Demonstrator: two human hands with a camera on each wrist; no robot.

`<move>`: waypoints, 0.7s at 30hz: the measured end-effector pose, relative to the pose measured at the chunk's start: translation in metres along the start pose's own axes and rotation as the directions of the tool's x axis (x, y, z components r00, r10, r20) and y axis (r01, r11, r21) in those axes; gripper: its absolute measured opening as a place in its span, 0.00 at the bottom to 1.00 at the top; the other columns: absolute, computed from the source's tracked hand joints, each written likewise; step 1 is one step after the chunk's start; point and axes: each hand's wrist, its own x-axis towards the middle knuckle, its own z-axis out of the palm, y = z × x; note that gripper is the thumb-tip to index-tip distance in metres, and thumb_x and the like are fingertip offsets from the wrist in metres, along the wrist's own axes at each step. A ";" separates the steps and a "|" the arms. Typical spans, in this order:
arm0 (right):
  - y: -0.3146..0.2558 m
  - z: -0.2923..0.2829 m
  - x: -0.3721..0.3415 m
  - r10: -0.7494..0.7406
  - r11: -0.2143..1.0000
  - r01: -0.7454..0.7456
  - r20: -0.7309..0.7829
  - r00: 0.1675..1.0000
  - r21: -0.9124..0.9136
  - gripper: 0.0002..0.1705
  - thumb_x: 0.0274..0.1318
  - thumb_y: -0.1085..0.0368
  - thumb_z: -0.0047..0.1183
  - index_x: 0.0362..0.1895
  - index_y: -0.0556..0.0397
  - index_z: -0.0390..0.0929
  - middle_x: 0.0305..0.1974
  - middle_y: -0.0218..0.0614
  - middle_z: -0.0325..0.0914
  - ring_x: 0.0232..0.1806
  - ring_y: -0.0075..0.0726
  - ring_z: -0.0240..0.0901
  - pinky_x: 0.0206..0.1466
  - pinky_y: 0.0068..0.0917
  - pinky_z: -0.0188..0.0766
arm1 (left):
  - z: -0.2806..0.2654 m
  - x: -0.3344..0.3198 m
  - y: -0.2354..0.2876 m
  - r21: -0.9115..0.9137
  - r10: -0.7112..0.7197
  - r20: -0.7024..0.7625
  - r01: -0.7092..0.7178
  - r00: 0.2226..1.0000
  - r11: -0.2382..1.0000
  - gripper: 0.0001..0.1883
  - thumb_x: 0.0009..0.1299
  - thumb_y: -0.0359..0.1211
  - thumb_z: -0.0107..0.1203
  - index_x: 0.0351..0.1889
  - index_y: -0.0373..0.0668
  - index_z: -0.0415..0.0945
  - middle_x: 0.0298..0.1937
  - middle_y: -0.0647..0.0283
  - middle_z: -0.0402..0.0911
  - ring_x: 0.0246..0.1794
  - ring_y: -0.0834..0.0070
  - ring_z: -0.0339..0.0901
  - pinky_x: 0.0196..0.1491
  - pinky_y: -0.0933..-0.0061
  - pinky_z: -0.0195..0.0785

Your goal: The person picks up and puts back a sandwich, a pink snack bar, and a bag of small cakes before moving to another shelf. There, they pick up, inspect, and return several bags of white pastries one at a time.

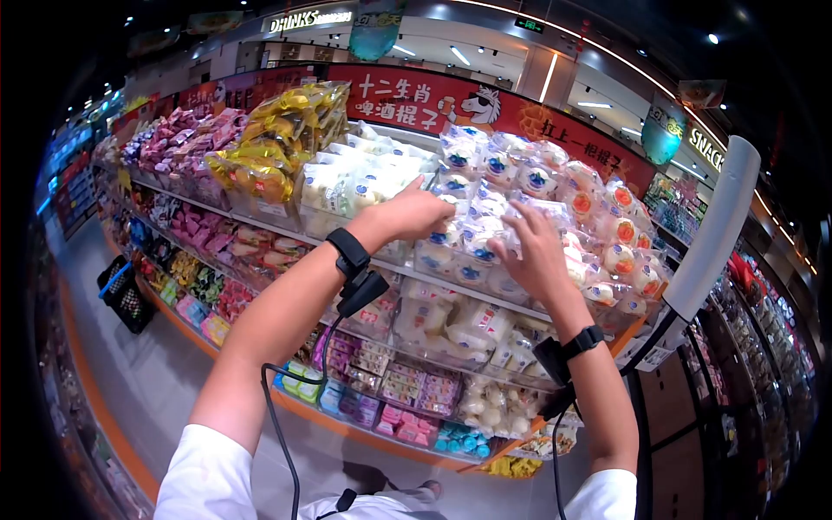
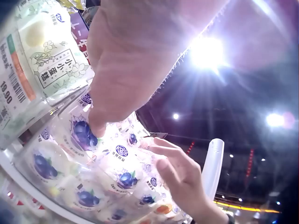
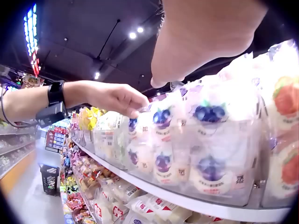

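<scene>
Clear-wrapped round buns with blueberry pictures (image 1: 471, 270) fill a clear bin on the top shelf. My left hand (image 1: 416, 212) reaches in at the bin's left side. Its fingers are curled, and in the left wrist view the tip of one digit presses at a blueberry pack (image 2: 84, 135). From the right wrist view, the left hand (image 3: 114, 98) pinches at the top of the packs. Over the right part of the same packs, my right hand (image 1: 542, 256) has its fingers spread and bent a little. Its fingertips are hidden in the right wrist view.
White cake packs (image 1: 368, 178) stand left of the blueberry bin, and yellow bags (image 1: 282, 143) beyond them. Orange-pictured packs (image 1: 620, 231) lie to the right. A pale upright post (image 1: 715, 230) rises at the shelf's right end. A black basket (image 1: 128, 295) is on the aisle floor.
</scene>
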 end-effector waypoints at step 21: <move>0.090 -0.035 0.004 0.262 0.944 -0.245 -0.049 0.964 0.221 0.09 0.63 0.67 0.53 0.45 0.57 0.76 0.39 0.52 0.81 0.43 0.59 0.77 0.48 0.46 0.72 | 0.028 0.018 0.036 -0.450 -0.010 -0.425 -0.202 0.905 0.870 0.17 0.63 0.41 0.69 0.39 0.38 0.78 0.37 0.56 0.83 0.39 0.59 0.80 0.42 0.64 0.72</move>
